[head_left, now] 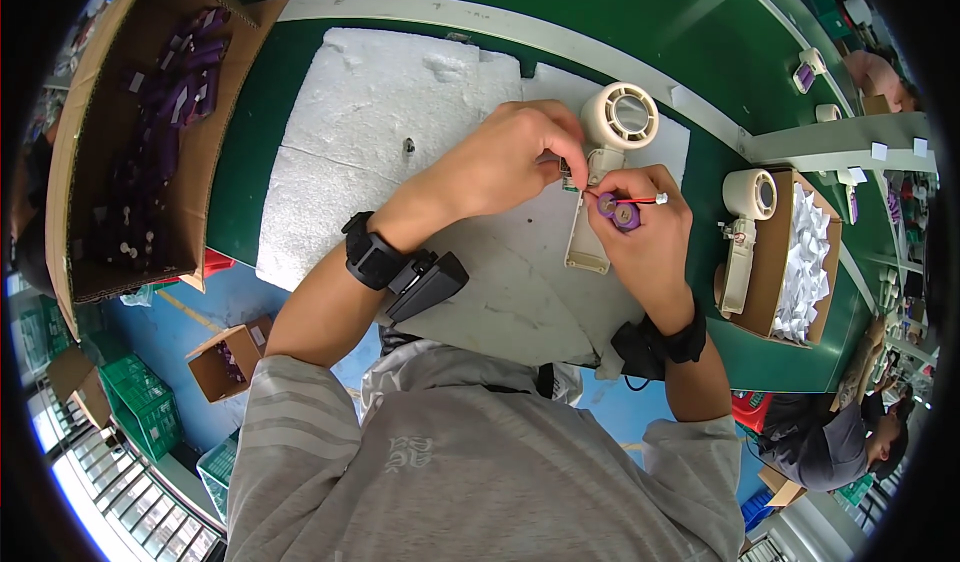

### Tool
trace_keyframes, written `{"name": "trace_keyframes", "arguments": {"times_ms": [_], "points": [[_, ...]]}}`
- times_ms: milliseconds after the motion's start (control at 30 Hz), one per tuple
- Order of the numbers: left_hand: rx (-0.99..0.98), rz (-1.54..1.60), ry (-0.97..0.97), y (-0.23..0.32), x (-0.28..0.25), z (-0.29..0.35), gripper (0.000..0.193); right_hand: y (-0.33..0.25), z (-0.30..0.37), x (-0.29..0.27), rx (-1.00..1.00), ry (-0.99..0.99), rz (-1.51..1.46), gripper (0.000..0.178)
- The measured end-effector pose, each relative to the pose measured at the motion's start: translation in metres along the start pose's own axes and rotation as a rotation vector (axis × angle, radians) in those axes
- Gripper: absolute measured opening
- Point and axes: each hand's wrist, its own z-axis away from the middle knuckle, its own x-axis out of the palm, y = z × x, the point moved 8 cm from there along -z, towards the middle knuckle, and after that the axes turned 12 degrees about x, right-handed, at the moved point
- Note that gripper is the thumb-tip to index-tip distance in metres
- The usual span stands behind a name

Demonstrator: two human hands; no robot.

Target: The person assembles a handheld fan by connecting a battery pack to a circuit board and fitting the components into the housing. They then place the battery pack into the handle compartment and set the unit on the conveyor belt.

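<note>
An open cream handheld fan with a round grille head lies on the white foam sheet, its hollow handle toward me. My right hand is closed around a pair of purple battery cells above the handle. From the cells, red and black wires run to a small white connector. My left hand pinches at the top of the handle, beside a small green circuit board. A bit of red wire shows by its fingertips; what they grip is too small to make out.
Foam sheets cover the green bench. At left stands a cardboard box of purple cells. On the right, another cream fan leans by a box of white packets. A metal rail crosses behind; a person sits at far right.
</note>
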Motion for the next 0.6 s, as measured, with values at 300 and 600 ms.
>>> {"name": "trace_keyframes", "arguments": {"times_ms": [300,600], "points": [[-0.023,0.098,0.123,0.006,0.007,-0.002,0.013,0.000,0.000,0.001,0.008,-0.020,0.038,0.021],[-0.268,0.244,0.139,-0.010,0.015,0.004,0.009,0.008,0.001,-0.011,-0.029,-0.014,-0.206,0.015]]}}
